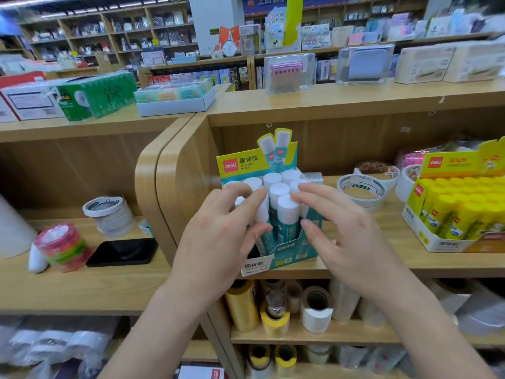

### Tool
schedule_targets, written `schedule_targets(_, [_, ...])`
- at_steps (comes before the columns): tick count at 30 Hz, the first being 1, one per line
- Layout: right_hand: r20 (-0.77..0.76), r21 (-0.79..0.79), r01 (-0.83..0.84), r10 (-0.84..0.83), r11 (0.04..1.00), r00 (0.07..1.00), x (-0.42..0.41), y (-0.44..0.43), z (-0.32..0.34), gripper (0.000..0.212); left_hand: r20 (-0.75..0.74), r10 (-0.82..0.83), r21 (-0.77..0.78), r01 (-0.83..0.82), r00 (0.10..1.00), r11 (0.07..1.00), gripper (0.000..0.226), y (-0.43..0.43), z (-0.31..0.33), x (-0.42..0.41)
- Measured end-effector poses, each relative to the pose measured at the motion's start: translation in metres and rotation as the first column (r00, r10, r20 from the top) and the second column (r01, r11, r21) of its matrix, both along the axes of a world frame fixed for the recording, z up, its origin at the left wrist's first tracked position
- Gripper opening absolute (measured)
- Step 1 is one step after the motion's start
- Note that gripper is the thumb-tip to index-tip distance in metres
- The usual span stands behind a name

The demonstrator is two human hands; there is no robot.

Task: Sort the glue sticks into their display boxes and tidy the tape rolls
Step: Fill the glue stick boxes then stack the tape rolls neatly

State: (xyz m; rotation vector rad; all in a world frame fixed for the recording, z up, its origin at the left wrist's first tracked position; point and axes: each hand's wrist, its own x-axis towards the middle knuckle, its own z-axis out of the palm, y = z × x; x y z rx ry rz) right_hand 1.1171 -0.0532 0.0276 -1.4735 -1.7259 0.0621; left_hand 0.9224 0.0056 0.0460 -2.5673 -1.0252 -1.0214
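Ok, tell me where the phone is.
In the head view the phone lies flat on the left shelf, right of the pink-green tape stack and in front of the white tape rolls.

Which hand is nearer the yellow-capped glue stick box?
Right. The right hand is at the teal box, left of the yellow-capped glue stick box; the left hand is farther left.
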Motion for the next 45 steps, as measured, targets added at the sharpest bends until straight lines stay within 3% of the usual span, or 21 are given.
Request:
schedule_targets(11, [-0.015, 0.026, -0.033, 0.033, 0.999, 0.999, 0.003, -0.001, 0.0, 0.045, -0.074, 0.019, 0.096, -0.012, 0.997, 0.995, 0.047, 0.002, -0.007, 0.005])
schedule_targets(20, [0.127, 0.075, -0.02, 0.01, 0.997, 0.992, -0.008, -0.005, -0.006, 0.05, -0.118, 0.073, 0.137, -0.056, 0.99, 0.989, 0.046, 0.009, -0.006, -0.002])
schedule_targets(24, [0.184, 0.069, -0.049, 0.035, 0.996, 0.982, -0.03, -0.003, -0.007, 0.047, -0.161, 0.089, 0.061, -0.08, 0.983, 0.995, 0.063, 0.004, -0.006, -0.009])
schedule_targets(29, [-0.007, 0.053, -0.183, 0.184, 0.982, 0.983, -0.034, 0.004, -0.007, 0.051, -0.298, 0.251, 0.057, -0.245, 0.921, 0.968, 0.095, 0.001, -0.01, -0.003])
schedule_targets(32, [-0.297, 0.023, -0.313, 0.306, 0.949, 0.905, -0.021, 0.007, -0.007, 0.056, -0.307, 0.327, 0.055, -0.326, 0.894, 0.944, 0.096, 0.002, -0.012, 0.001])
schedule_targets(34, [-0.347, 0.028, -0.268, 0.261, 0.963, 0.901, 0.0, 0.016, -0.007, 0.055, -0.303, 0.36, 0.059, -0.36, 0.882, 0.931, 0.093, 0.0, -0.012, 0.005])
schedule_targets(37, [-0.016, -0.039, -0.039, 0.038, 0.998, 0.999, 0.037, 0.044, 0.0, 0.057, -0.302, 0.421, 0.052, -0.427, 0.855, 0.903, 0.092, -0.006, -0.012, 0.012])
schedule_targets(39, [0.2, -0.208, 0.054, -0.011, 0.977, 0.98, 0.051, 0.065, 0.01, 0.067, -0.305, 0.466, 0.033, -0.479, 0.831, 0.877, 0.094, -0.009, -0.012, 0.019])
schedule_targets(42, [0.372, -0.447, 0.088, 0.096, 0.89, 0.923, 0.061, 0.097, 0.017, 0.083, -0.337, 0.515, 0.014, -0.543, 0.788, 0.84, 0.095, -0.017, -0.014, 0.033])
schedule_targets(45, [0.407, -0.539, 0.061, 0.196, 0.84, 0.892, 0.063, 0.112, 0.011, 0.084, -0.287, 0.507, 0.073, -0.509, 0.813, 0.858, 0.078, -0.034, -0.01, 0.058])
